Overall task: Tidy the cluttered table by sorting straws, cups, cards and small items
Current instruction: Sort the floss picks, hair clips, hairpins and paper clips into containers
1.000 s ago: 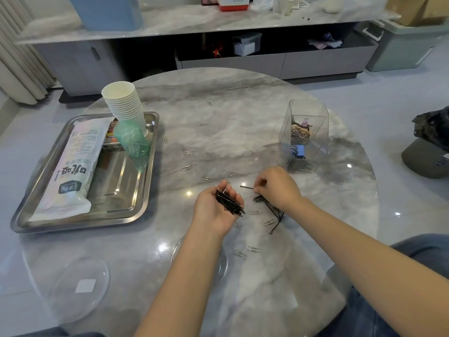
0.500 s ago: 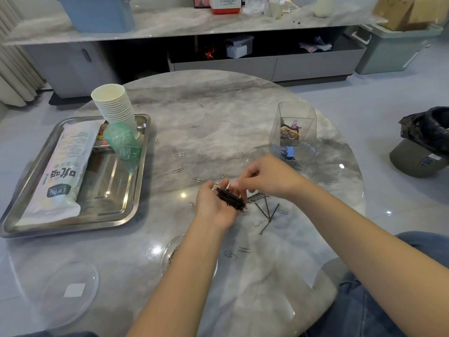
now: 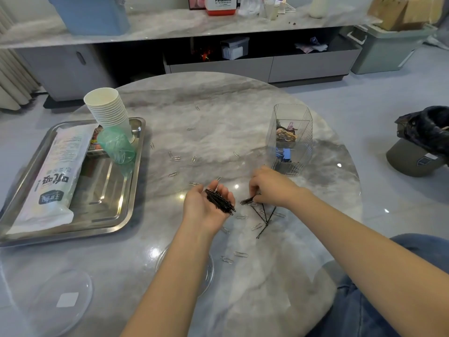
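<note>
Behind round marble table (image 3: 218, 113), red-and-white box (image 3: 220, 4) labelled "Panasonic".

The table (image 3: 230, 110) lies open across its far middle. A steel tray (image 3: 107, 190) with stacked cups (image 3: 107, 110) blocks the left edge, a clear organizer (image 3: 291, 139) the right.

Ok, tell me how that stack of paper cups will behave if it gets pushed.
The stack of paper cups is tall, narrow and already leaning, so a push near the top would probably tip it. Paper suggests it is light and would likely slide easily on the steel tray.
</note>
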`<action>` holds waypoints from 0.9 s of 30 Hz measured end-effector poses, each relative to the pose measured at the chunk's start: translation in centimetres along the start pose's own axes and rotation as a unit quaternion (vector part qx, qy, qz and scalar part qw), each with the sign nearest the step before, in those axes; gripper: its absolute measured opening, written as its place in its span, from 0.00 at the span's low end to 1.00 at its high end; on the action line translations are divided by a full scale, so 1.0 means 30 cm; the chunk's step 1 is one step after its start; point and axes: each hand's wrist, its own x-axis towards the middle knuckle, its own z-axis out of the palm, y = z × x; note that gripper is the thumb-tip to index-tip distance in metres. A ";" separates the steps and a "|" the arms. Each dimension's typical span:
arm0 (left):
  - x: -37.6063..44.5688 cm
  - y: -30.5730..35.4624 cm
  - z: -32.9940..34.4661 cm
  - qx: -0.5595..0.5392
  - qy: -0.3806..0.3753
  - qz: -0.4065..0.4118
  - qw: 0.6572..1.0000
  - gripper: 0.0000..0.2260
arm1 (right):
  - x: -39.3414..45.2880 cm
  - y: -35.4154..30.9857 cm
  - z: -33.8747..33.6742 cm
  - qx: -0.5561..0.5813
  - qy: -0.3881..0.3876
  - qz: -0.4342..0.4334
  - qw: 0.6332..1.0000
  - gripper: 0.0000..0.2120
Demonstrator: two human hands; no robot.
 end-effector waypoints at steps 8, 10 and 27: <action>-0.015 -0.020 0.004 0.004 -0.007 -0.011 1.000 0.15 | 0.021 -0.017 0.015 -0.085 -0.061 0.001 0.995 0.07; -0.018 -0.020 0.002 0.004 -0.007 -0.012 1.000 0.15 | 0.033 -0.008 0.020 -0.095 -0.068 -0.008 0.993 0.07; 0.003 0.003 -0.016 -0.002 -0.002 -0.007 1.000 0.15 | 0.069 -0.067 0.014 -0.119 -0.053 -0.026 0.991 0.14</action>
